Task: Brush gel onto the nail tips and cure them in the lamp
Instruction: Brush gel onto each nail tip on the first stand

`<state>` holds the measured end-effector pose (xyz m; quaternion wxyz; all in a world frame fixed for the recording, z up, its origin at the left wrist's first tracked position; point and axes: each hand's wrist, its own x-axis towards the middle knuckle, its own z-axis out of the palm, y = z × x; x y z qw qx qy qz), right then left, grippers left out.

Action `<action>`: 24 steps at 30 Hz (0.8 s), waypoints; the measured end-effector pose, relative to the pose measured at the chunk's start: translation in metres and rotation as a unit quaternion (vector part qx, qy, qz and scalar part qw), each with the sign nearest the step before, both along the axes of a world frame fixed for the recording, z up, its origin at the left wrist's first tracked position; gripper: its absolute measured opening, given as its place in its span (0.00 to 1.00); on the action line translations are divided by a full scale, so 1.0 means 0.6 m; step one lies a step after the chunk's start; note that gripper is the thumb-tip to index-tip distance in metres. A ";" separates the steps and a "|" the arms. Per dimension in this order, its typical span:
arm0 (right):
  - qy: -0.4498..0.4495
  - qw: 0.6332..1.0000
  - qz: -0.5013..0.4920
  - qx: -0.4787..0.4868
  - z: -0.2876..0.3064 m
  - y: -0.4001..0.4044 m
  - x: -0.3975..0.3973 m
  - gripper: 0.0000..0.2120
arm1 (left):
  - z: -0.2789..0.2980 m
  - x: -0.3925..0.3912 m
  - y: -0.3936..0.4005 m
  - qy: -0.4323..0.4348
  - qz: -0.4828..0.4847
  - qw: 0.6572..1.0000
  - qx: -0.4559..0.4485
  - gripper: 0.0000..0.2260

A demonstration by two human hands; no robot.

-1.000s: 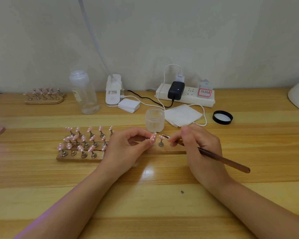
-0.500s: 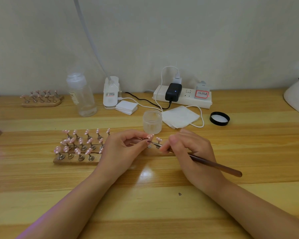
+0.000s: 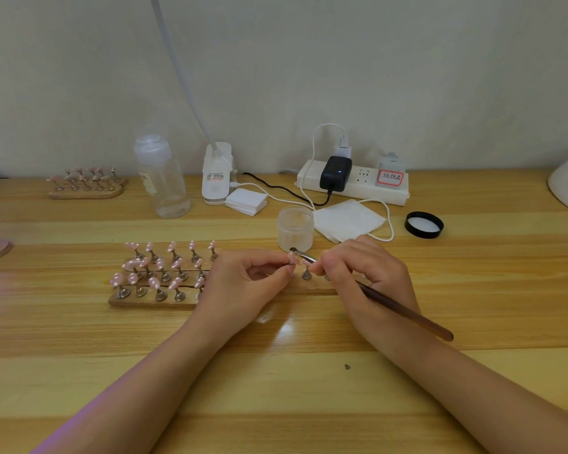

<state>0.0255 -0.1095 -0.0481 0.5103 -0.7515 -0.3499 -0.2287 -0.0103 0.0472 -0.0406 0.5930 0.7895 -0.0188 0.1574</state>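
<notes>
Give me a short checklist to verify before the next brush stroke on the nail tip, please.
1. Left hand pinches the nail tip: ok.
2. Right hand grips the brush: ok.
3. Brush head lies at the nail tip: ok.
4. Gel on the bristles: cannot tell.
5. Gel jar open, lid off: ok.
6. Holder board flat on the table: ok.

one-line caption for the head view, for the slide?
Left hand pinches a nail tip while right hand brushes it with the brush.
</notes>
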 end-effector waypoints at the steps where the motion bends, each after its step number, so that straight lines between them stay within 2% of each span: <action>1: 0.001 1.000 0.002 -0.001 0.000 0.000 0.000 0.13 | -0.001 0.001 0.001 0.000 0.001 1.000 0.002 0.09; 9: 0.028 0.999 -0.004 0.026 -0.001 -0.005 -0.006 0.20 | -0.005 0.004 0.002 -0.004 0.007 1.000 0.002 0.08; 13: 0.028 0.998 0.000 0.050 0.003 -0.005 -0.008 0.18 | -0.007 0.005 0.003 -0.024 -0.003 1.000 0.015 0.12; 17: 0.034 0.999 -0.002 0.028 0.006 -0.001 -0.004 0.14 | -0.007 0.003 0.004 -0.049 -0.019 0.997 0.057 0.15; 24: 0.012 1.000 0.002 0.014 0.005 0.000 -0.005 0.16 | -0.006 0.004 0.003 -0.062 -0.026 0.996 0.063 0.16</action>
